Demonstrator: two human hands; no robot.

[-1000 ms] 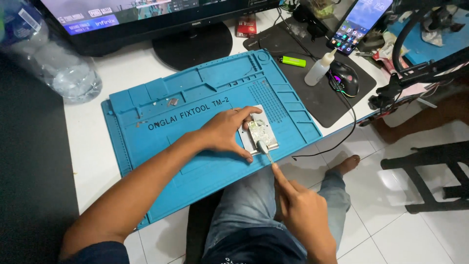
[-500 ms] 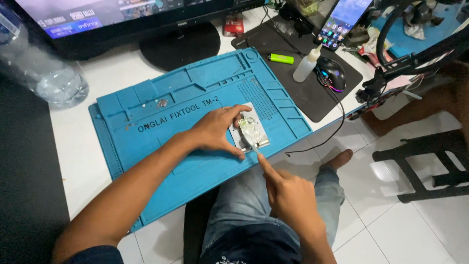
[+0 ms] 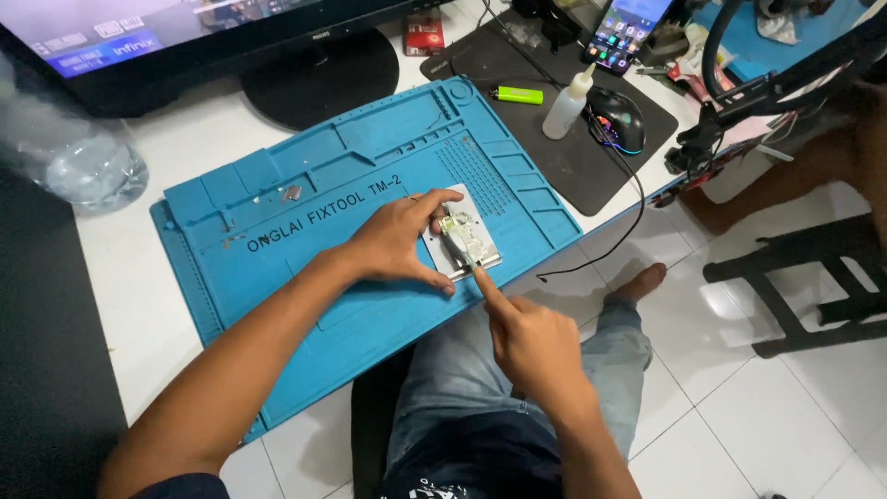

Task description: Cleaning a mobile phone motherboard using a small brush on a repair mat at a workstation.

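Note:
A small grey metal plate (image 3: 485, 262) carrying a pale green circuit part (image 3: 460, 233) lies on the blue work mat (image 3: 305, 185), near its front right edge. My left hand (image 3: 393, 240) rests on the mat and pins the plate, thumb at its near edge and forefinger at its far edge. My right hand (image 3: 527, 337) comes from below, gripping a thin metal tool (image 3: 459, 248) whose tip touches the circuit part, forefinger stretched along it.
A monitor stand (image 3: 319, 79) and a clear water bottle (image 3: 78, 157) stand behind the mat. To the right lie a black pad (image 3: 554, 148) with a small white bottle (image 3: 565, 102), a green lighter (image 3: 517, 94), a mouse (image 3: 617, 118) and a phone (image 3: 617, 32). My knees and a tiled floor are below the table edge.
The camera has shifted slightly, so the mat sits lower and further right in view. Both hands stay on the plate, and the right hand's tool keeps working at the circuit part.

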